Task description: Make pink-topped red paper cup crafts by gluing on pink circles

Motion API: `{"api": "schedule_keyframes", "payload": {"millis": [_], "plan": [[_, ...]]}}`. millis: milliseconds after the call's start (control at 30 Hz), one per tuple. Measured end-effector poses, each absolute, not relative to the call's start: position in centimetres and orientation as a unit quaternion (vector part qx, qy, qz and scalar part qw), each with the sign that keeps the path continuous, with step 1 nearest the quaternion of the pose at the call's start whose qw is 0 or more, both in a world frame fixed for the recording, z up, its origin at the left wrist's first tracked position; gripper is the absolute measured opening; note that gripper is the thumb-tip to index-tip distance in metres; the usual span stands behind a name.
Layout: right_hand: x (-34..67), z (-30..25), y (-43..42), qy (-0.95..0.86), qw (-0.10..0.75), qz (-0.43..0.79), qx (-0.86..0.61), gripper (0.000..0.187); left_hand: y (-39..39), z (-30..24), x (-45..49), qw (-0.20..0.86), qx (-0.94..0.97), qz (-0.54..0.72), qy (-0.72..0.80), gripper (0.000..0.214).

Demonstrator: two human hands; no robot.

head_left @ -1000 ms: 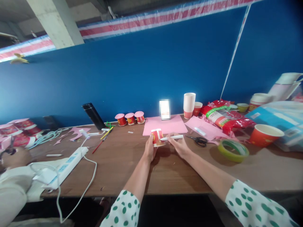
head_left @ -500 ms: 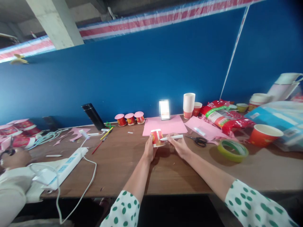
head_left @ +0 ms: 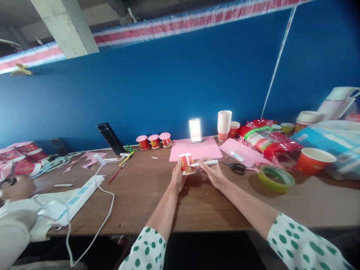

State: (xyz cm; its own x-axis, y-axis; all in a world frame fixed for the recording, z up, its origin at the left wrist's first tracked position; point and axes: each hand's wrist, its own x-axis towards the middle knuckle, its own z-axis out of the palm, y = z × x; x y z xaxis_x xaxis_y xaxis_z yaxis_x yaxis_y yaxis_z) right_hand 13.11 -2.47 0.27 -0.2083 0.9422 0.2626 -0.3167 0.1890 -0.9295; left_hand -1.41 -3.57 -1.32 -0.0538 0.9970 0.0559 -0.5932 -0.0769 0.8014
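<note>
Held just above the table is a small red paper cup point(head_left: 186, 165) with a white rim and a pale strip down its side. My left hand point(head_left: 177, 177) is closed around the cup's left side. In my right hand point(head_left: 213, 174) a white pen point(head_left: 206, 163) is pinched, its tip at the cup's side; I cannot tell if it touches. Behind the cup lies pink paper point(head_left: 209, 149). Black-handled scissors point(head_left: 237, 168) rest to the right of my right hand. Three red cups with pink tops point(head_left: 154, 141) stand in a row at the back left.
On the right are a roll of yellow-green tape point(head_left: 276, 179), an orange-red cup point(head_left: 315, 161), a red plastic packet point(head_left: 266, 138) and stacked cups point(head_left: 224, 125). To the left lie a white power strip point(head_left: 80, 198), its cable and a black bottle point(head_left: 110, 138). A co-worker's hand point(head_left: 18, 188) holds scissors at far left.
Almost nothing differs. Both hands keep the cup and the pen in the same place; the co-worker's hand at far left has shifted very slightly.
</note>
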Motion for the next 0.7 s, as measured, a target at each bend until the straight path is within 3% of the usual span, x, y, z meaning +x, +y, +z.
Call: {"api": "schedule_keyframes", "payload": {"millis": [700], "plan": [[13.18, 0.24, -2.4, -0.561, 0.547, 0.55, -0.289, 0.029, -3.55, -1.49, -1.4, 0.597, 0.338, 0.657, 0.312, 0.045]]}}
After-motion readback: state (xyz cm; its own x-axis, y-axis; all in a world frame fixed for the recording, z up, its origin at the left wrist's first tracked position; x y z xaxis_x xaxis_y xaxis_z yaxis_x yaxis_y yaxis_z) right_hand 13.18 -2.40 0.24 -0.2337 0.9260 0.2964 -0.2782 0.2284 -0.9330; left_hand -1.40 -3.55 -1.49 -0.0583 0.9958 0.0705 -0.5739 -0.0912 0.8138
